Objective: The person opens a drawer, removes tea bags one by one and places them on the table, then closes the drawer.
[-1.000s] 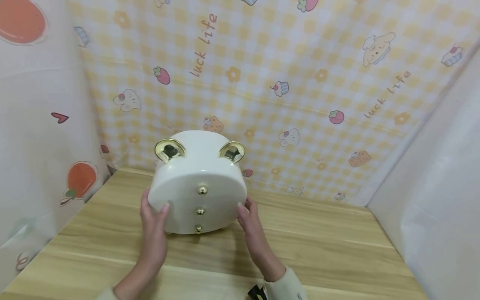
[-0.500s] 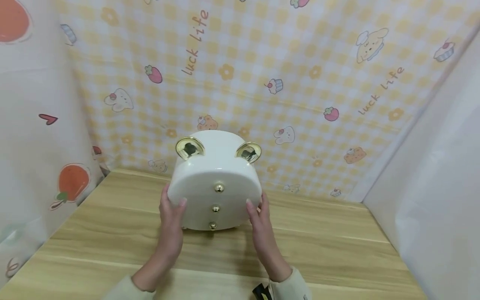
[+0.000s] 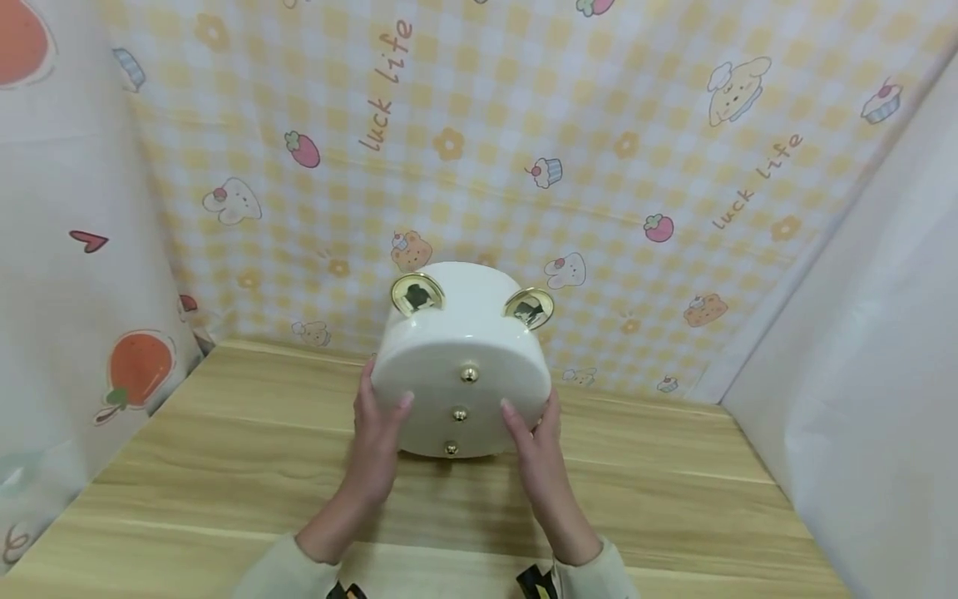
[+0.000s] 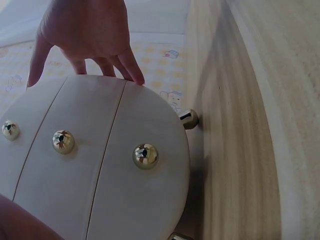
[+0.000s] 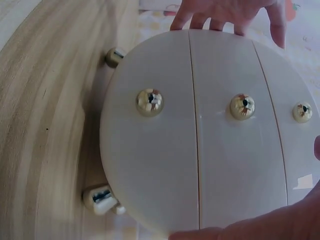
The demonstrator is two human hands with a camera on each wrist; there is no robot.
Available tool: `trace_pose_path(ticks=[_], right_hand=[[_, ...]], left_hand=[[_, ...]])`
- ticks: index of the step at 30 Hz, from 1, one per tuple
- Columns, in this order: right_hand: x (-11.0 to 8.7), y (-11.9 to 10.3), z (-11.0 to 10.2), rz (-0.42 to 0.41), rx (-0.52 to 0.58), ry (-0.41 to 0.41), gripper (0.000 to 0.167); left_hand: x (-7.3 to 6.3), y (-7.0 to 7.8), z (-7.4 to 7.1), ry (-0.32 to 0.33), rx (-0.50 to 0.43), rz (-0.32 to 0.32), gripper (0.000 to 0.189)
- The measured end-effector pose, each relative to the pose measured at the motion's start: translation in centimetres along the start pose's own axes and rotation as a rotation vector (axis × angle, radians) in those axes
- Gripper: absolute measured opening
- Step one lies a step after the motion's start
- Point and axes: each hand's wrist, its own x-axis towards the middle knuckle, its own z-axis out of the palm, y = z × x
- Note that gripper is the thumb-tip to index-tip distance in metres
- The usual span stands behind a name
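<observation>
At the Bench (image 3: pixel 674 499), a Gold-Eared White Case (image 3: pixel 460 349) Is Held From Both Sides

Across its lower flanks, both my hands clasp the case: my left grip (image 3: pixel 377 445) on one side and my right grip (image 3: pixel 542 449) on the other, thumbs (image 3: pixel 518 423) laid over the front, fingers running round the sides. The case is upright toward the far side of the bench, in front of a yellow-checked cloth (image 3: pixel 621 208) printed with the words "luck life." Its front faces me, three gold knobs (image 3: pixel 460 415) in a column, one to each panel (image 4: pixel 125 195), with a pair of gold ears (image 3: pixel 418 295) flaring from the upper curve. Seen from the right wrist, gold feet (image 5: pixel 100 200) jut out below, close to the wood; whether they bear the weight, I cannot tell.

Steadying and positioning the case looks to be the step in hand. The panels appear flush, and neither grip is on a knob. As I judge it, the next move calls for even pressure from both sides, the case kept level, and every foot settled on the wood before either hand lets go. The glossy shell looks slippery; should one side slacken first, the case could tip or twist toward the looser hand.
</observation>
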Motion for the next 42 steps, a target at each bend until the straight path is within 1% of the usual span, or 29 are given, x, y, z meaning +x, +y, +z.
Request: trace_pose_path(ticks=[3, 5, 11, 14, 20, 25, 28, 31, 36, 42], right_hand=[[0.0, 0.1, -0.2, 0.03, 0.011, 0.019, 0.09], [0.0, 0.2, -0.3, 0.035, 0.014, 0.03, 0.091], [0.3, 0.5, -0.6, 0.018, 0.017, 0.042, 0.087], [0.3, 0.7, -0.7, 0.017, 0.022, 0.04, 0.086], [0.4, 1.1, -0.7, 0.016, 0.033, 0.029, 0.085], [0.8, 1.1, -1.0, 0.011, 0.02, 0.043, 0.084], [1.1, 1.2, -1.2, -0.003, 0.012, 0.036, 0.083], [1.3, 1.5, -1.4, -0.018, 0.004, 0.036, 0.083], [1.3, 2.2, -1.3, -0.041, -0.024, 0.064, 0.083], [1.5, 2.1, -1.2, -0.078, -0.052, 0.061, 0.083]], left_hand=[[0.2, -0.2, 0.4, -0.019, 0.042, 0.0, 0.077], [0.3, -0.4, 0.6, -0.027, 0.058, 0.004, 0.078], [1.3, -1.0, 0.8, -0.049, 0.019, 0.027, 0.078], [1.7, -1.3, 0.9, -0.058, 0.01, 0.023, 0.078], [1.9, -1.4, 1.1, -0.041, 0.045, 0.025, 0.079], [2.3, -1.2, 1.6, -0.035, 0.032, 0.025, 0.08], [2.7, -1.4, 1.8, -0.028, 0.03, 0.033, 0.081], [2.8, -1.8, 1.8, -0.019, 0.06, 0.05, 0.082], [2.8, -2.3, 1.6, -0.007, 0.116, 0.091, 0.085], [3.0, -2.3, 1.6, -0.001, 0.116, 0.115, 0.087]])
